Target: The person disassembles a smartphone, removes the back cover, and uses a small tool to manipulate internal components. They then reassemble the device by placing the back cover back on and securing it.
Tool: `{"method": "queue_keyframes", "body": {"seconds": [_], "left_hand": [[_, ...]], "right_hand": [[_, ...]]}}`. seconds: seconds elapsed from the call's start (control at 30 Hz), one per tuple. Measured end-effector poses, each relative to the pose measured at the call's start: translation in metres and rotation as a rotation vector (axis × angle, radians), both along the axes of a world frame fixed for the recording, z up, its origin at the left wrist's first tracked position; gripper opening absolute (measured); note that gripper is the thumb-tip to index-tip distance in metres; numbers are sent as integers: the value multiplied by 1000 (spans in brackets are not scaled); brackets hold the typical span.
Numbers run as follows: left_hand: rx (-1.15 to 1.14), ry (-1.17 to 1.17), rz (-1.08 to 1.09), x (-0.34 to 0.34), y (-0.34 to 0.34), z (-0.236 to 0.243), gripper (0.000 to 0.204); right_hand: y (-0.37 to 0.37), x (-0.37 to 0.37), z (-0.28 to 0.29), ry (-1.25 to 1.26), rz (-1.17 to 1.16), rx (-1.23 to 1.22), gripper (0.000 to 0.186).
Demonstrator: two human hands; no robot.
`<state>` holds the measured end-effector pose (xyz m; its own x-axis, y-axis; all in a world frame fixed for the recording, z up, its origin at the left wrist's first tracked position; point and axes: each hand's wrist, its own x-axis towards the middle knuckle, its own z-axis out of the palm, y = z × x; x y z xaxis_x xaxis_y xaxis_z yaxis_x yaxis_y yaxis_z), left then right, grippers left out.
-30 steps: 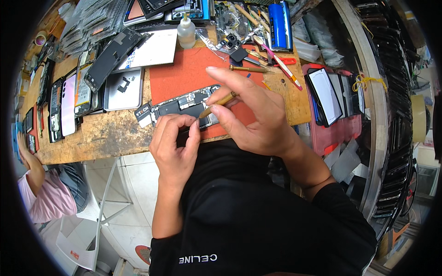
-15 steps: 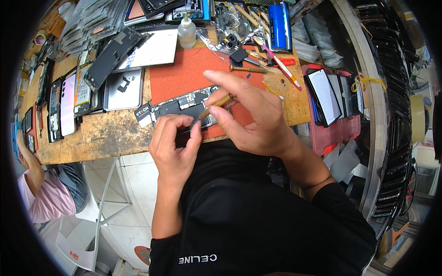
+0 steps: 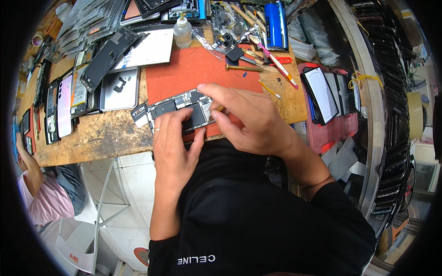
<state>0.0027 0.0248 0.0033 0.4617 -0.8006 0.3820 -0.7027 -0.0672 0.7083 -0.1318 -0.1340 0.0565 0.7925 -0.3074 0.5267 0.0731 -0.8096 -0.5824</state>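
An opened smartphone (image 3: 168, 107), its circuit boards and dark battery showing, lies tilted on an orange-red mat (image 3: 177, 71) near the bench's front edge. My left hand (image 3: 174, 149) grips its near edge, fingers over the top and thumb along the side. In my right hand (image 3: 251, 117), a brass-coloured screwdriver (image 3: 220, 109) is held between curled fingers above the phone's right end. Its tip is hidden behind my fingers. A dark card (image 3: 138, 112) with a pale part sits by the phone's left end.
Another screwdriver (image 3: 241, 67), a toothbrush (image 3: 281, 67) and a cotton swab (image 3: 270, 90) lie beyond my right hand. A clear dropper bottle (image 3: 183, 33) stands behind the mat. Phone parts and a metal tray (image 3: 131, 94) crowd the left. A person in pink (image 3: 51, 198) sits at far left.
My left hand has left the screwdriver's tip, opened out and taken hold of the phone's near edge. The screwdriver in my right hand has come down toward the phone's right end.
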Motion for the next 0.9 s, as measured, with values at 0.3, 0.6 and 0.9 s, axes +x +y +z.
{"method": "queue_keyframes", "body": {"seconds": [0.3,0.6,0.9], "left_hand": [[9,0,6,-1,0,1,49],[9,-26,-8,0,1,2,49],[3,-25,-17,1,0,2,50]], "right_hand": [[1,1,-3,1,14,-10,57],[-3,0,15,127,75,-247,53],[1,0,23,157,51,-323,56]]}}
